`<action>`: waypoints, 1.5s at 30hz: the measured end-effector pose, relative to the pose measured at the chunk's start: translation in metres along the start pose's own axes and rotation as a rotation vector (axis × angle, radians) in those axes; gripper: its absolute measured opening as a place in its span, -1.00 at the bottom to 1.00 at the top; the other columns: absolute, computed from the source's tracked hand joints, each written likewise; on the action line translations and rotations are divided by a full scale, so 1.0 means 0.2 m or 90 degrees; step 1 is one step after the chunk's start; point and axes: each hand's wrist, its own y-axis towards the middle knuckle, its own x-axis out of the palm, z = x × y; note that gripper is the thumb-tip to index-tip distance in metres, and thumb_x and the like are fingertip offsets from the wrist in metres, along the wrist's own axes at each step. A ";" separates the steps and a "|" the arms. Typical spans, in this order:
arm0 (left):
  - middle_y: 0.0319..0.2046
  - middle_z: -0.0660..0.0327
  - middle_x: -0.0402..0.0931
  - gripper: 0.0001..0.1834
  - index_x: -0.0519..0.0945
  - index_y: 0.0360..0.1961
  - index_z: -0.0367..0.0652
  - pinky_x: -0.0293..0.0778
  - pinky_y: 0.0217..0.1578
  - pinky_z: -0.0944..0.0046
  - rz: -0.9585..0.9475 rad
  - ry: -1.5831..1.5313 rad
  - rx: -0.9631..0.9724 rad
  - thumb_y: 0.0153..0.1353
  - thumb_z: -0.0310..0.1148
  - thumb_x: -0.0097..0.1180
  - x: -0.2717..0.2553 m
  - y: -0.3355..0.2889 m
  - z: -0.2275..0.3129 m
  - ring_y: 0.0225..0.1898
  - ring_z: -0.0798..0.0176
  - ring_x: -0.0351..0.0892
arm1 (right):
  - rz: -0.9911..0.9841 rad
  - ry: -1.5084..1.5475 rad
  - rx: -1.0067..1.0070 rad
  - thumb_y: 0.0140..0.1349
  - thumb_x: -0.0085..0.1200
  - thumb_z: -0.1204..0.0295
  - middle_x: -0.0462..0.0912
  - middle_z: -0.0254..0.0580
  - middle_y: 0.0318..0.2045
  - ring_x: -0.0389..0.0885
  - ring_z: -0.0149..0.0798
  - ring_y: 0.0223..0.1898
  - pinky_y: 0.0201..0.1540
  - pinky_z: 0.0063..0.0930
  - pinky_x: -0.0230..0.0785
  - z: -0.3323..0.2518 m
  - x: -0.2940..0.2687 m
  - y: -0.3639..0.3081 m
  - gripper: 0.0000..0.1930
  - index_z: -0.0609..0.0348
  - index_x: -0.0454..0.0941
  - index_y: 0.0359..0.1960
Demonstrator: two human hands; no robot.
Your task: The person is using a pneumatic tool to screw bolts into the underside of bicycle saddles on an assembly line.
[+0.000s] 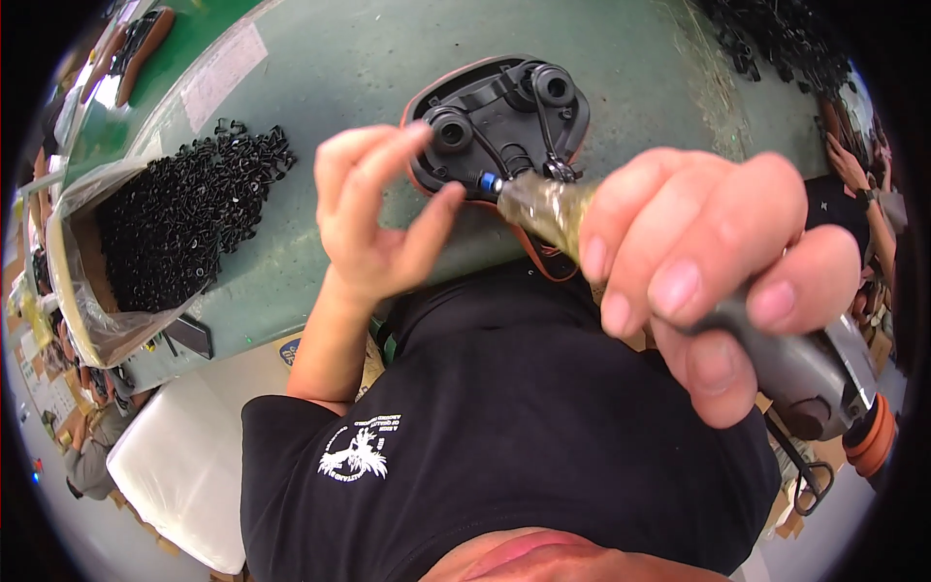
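Observation:
A bicycle saddle (483, 97) lies upside down on the green table, showing its black underside, two round dampers and a brown edge. My right hand (713, 247) is wrapped round a power screwdriver (786, 364) with a grey body and a nose wrapped in clear, yellowish tape. Its blue-ringed tip points left, over the narrow end of the saddle; whether it touches cannot be made out. My left hand (373, 218) is raised at the saddle's left side, thumb and fingers apart, with nothing visible between them.
Small black parts (194, 213) spill from a plastic-lined carton (68, 281) at the left of the table (339, 68). More black pieces (776, 39) are heaped at the far right. Another person's hand (849, 165) shows at the right edge. A white wrapped block (184, 456) stands lower left.

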 end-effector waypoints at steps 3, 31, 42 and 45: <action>-0.04 0.07 0.62 -0.38 0.68 0.10 -0.28 0.52 -0.01 0.12 -0.015 0.058 -0.042 -0.02 -0.33 0.60 0.05 0.08 -0.02 -0.06 0.05 0.57 | 0.015 -0.068 0.025 0.42 0.06 0.48 0.52 -0.05 0.06 0.67 -0.29 -0.32 -0.13 -0.18 0.57 -0.06 -0.06 0.01 -0.56 0.01 0.33 0.30; -0.23 0.12 0.67 -0.49 0.67 -0.10 -0.16 0.59 -0.10 0.04 0.043 0.085 -0.076 -0.16 -0.38 0.53 0.20 -0.01 -0.17 -0.16 -0.04 0.67 | -0.143 -0.123 0.059 0.34 -0.08 0.56 0.53 0.13 0.11 0.66 -0.16 -0.29 -0.09 0.03 0.55 0.12 -0.11 0.05 -0.47 0.05 0.36 0.37; -0.15 0.11 0.71 -0.40 0.72 0.00 -0.14 0.62 0.03 0.03 0.088 0.006 -0.131 -0.21 -0.47 0.52 0.18 -0.10 -0.20 -0.05 -0.02 0.70 | -0.083 -0.121 0.150 0.36 -0.08 0.53 0.54 0.22 0.06 0.62 -0.10 -0.27 -0.04 0.11 0.53 0.23 0.04 0.10 -0.55 0.07 0.38 0.30; -0.17 0.16 0.72 -0.40 0.72 -0.02 -0.12 0.60 0.05 0.05 0.106 -0.020 -0.129 -0.24 -0.46 0.53 0.18 -0.12 -0.21 -0.04 0.01 0.71 | -0.160 -0.169 0.190 0.34 -0.06 0.52 0.55 0.25 0.04 0.63 -0.10 -0.31 -0.07 0.11 0.53 0.20 0.04 0.15 -0.54 0.10 0.38 0.29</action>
